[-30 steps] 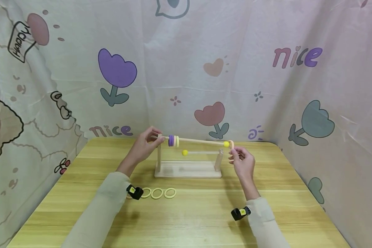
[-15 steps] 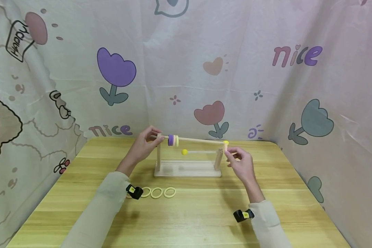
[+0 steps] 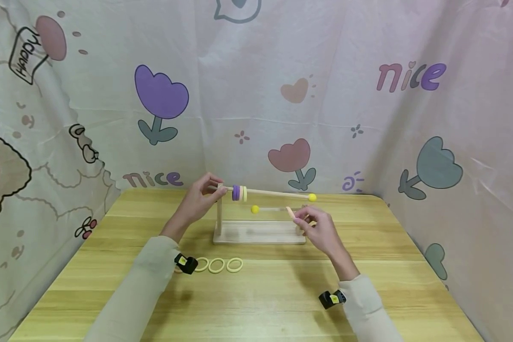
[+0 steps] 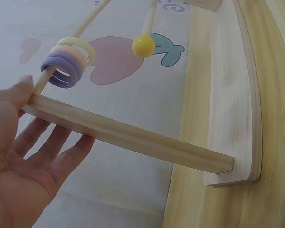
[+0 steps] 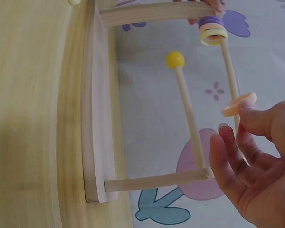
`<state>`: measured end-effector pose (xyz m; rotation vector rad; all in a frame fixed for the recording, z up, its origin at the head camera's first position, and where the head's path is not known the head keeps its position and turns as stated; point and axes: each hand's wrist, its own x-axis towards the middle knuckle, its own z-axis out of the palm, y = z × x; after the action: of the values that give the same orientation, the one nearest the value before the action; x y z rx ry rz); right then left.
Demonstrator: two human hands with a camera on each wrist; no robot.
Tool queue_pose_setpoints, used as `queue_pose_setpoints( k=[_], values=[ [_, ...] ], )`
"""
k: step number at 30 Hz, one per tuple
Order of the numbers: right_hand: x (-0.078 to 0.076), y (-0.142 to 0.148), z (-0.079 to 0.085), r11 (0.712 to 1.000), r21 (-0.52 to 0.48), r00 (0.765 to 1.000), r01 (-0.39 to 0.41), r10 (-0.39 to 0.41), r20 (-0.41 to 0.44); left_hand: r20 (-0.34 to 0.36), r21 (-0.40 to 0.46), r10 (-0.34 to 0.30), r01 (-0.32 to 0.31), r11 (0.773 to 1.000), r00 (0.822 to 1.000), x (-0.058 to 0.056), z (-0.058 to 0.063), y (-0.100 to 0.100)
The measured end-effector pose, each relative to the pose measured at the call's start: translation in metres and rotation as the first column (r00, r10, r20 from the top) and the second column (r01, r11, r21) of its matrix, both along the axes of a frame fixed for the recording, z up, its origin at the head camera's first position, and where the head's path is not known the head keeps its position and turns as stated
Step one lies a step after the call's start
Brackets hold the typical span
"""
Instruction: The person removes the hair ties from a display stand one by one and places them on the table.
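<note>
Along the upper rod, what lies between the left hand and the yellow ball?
In the head view: purple rings, a peach ring, a yellow ring, then bare upper rod up to the ball.

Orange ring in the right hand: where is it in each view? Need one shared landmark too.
Head: orange ring right of centre, slightly below mid-height, at the fingertips of the right hand.
Left wrist: not in it.
Right wrist: ring right of centre, near mid-height, at the thumb tip.
Shared landmark: purple rings on the upper rod; just left of centre in head, upper left in left wrist, top right in right wrist.
</note>
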<state>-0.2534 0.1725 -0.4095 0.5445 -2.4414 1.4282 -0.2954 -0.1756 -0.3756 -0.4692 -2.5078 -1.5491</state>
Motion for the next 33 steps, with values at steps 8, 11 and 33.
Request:
queue_pose_setpoints(
  k=[8,11,33],
  values=[
    [-0.001,-0.009,-0.002,0.995,0.073,0.997,-0.069,0.07,-0.011,0.004,0.005,0.001,-0.001,1.0,1.0,0.0,0.001,0.0],
    [-0.001,-0.013,-0.003,0.99,0.106,0.996,-0.088,0.088,0.002,0.003,0.006,0.001,-0.001,1.0,1.0,-0.001,0.0,0.0],
    [0.002,-0.034,-0.007,0.879,0.402,0.961,-0.257,0.277,0.009,0.015,0.006,0.005,-0.005,1.0,1.0,-0.001,0.0,0.001]
  ],
)
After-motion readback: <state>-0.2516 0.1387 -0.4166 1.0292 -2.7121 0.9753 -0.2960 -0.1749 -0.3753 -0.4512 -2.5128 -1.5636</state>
